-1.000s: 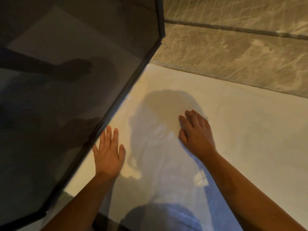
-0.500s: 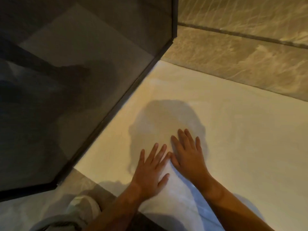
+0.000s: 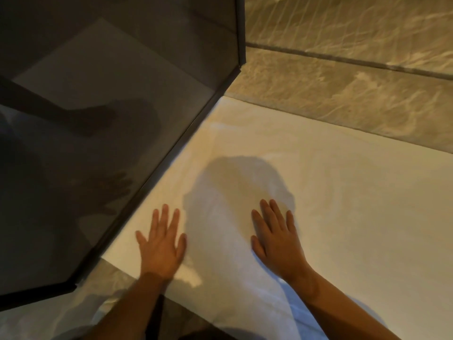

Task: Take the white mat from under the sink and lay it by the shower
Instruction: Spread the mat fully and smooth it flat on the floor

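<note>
Head camera, looking down: the white mat (image 3: pixel 355 204) lies flat on the marble floor (image 3: pixel 343 99). Its left edge runs right along the dark bottom frame (image 3: pixel 171 165) of the shower glass (image 3: pixel 98 106), so it's by the shower. The near left corner of the mat sits just beside the frame, close to where the frame bends.

Both hands are on the mat, palms down. The left hand (image 3: pixel 161 244) is near that left edge, its grip spread out with the fingers straight and fanned, pinching nothing. The right hand (image 3: pixel 277 239) is further out on the mat, well apart from the left, its grip also flat with the fingers straight and closer together. Neither one is curled around the fabric.

A rounded shadow (image 3: pixel 235 185) falls on the mat between the two hands. The dark glass shows a faint hand reflection (image 3: pixel 115 190). The mat looks pretty smooth, with only soft creases near the shower side.
</note>
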Demonstrator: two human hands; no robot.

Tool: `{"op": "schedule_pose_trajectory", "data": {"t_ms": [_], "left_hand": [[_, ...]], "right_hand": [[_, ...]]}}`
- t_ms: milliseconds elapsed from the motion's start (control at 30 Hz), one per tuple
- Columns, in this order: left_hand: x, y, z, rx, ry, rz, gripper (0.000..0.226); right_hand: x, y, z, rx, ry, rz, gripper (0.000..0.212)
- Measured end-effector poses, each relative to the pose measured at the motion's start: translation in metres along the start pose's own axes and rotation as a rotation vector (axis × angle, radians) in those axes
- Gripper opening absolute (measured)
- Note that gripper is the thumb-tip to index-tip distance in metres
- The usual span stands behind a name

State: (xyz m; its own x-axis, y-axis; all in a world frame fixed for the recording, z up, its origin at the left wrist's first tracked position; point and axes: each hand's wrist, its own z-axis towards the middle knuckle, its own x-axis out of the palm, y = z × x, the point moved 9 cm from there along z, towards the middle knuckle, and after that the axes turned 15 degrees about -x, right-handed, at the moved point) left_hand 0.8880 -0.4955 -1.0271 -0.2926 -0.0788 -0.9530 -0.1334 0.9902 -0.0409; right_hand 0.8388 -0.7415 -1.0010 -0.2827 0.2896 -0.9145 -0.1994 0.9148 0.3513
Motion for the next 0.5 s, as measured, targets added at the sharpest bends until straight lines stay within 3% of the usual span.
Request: {"op": "schedule_pose_trajectory", "data": {"t_ms": [233, 300, 400, 500], "left_hand": [[-0.006, 0.024, 0.012, -0.075, 0.014, -0.032, 0.066], [-0.009, -0.007, 0.007, 0.006, -0.009, -0.08, 0.068], [-0.01, -0.071, 0.003, 0.188, -0.028, -0.087, 0.064], [-0.01, -0.126, 0.013, 0.304, -0.039, -0.053, 0.059]], "right_hand": [[-0.006, -0.002, 0.001, -0.01, -0.06, -0.002, 0.059], [-0.014, -0.009, 0.002, 0.001, -0.112, 0.032, 0.062], [-0.033, -0.029, 0.006, 0.042, -0.212, 0.05, 0.045], [-0.051, -0.06, 0.011, 0.112, -0.302, 0.079, 0.05]]}}
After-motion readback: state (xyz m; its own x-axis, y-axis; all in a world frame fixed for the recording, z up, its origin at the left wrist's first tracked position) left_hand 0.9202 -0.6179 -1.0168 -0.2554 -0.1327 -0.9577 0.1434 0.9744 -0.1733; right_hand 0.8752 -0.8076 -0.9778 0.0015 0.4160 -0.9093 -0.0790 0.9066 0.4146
